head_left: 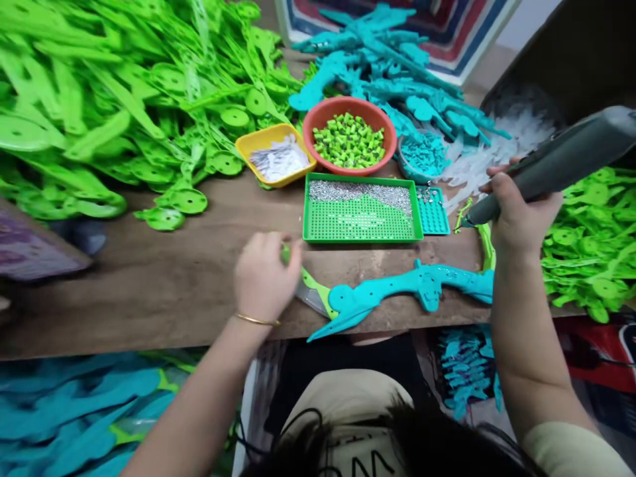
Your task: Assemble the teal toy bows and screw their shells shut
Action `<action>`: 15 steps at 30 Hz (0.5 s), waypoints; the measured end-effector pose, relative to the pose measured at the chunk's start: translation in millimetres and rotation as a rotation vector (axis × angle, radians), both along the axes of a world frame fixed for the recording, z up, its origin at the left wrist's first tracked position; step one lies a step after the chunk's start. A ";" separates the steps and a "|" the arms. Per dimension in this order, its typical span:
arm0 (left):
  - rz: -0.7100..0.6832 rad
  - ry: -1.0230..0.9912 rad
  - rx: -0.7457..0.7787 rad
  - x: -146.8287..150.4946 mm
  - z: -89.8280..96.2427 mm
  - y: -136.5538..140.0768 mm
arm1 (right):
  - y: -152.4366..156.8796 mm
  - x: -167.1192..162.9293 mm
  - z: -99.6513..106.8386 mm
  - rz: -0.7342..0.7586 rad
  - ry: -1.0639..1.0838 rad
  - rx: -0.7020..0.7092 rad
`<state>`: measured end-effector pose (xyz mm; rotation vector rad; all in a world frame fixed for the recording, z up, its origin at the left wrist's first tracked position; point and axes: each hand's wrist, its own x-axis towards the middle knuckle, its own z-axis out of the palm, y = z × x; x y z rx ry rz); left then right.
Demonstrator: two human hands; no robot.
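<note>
A teal bow-shaped plastic piece (377, 291) lies along the table's near edge, with lime green curved limbs at both ends. My left hand (265, 271) is closed around the left green limb (318, 291), fingertips pinching its upper end. A grey translucent strip (312, 298) shows beside that limb. In my right hand (521, 205) is a dark grey electric screwdriver (556, 162), held at a slant. Its tip points down-left, close above the right green limb (487, 245); whether they touch I cannot tell. A small thin green piece (463, 215) is by the tip.
Behind the piece stand a green tray (362, 240) of small screws, a teal tray (434, 222), a red bowl (311, 142) of green bits, a yellow dish (248, 144) and a teal-filled bowl (424, 175). Green parts (124, 99) and teal parts (392, 66) are heaped around.
</note>
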<state>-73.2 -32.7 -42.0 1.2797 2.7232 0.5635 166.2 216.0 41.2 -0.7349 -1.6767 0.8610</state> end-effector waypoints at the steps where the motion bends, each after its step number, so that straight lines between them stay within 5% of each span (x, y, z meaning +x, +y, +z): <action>1: 0.115 -0.006 -0.049 -14.1 -0.2 -3.7 | -5.9 -14.1 -1.4 0.024 0.043 0.036; 6: 0.148 -0.245 -0.194 -54.1 -7.0 -5.3 | -50.2 -92.4 -12.1 0.076 -0.197 0.022; 9: 0.156 -0.453 -0.031 -56.8 -15.8 -4.4 | -72.1 -141.1 -25.2 0.000 -0.365 -0.109; 15: 0.177 -0.958 0.389 -49.6 -33.0 -9.9 | -89.8 -202.4 -50.2 0.123 -0.243 -0.174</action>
